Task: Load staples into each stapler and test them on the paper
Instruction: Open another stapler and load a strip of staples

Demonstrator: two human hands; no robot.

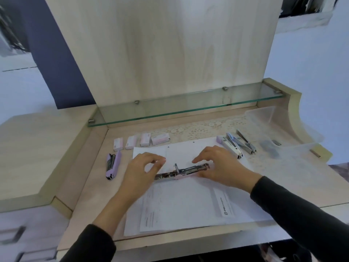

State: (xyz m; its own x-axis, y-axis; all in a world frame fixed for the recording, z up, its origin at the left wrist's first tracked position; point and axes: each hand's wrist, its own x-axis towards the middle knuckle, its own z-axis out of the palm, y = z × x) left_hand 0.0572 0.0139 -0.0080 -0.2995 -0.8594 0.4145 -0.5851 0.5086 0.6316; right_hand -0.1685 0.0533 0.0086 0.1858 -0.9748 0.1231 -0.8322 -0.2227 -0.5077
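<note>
Stapler (181,172) laid open, flat on paper (188,205), mid-desk. Left hand (141,168) curled over left end, pinch not discernible. Right hand (219,167) fingers loosely apart, right end steadied. Judged light, rigid, spring-loaded; best gripped by base sides.

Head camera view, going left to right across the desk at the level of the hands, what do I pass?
Purple stapler → left hand → open stapler → right hand → group of staplers → clear plastic tub.
</note>
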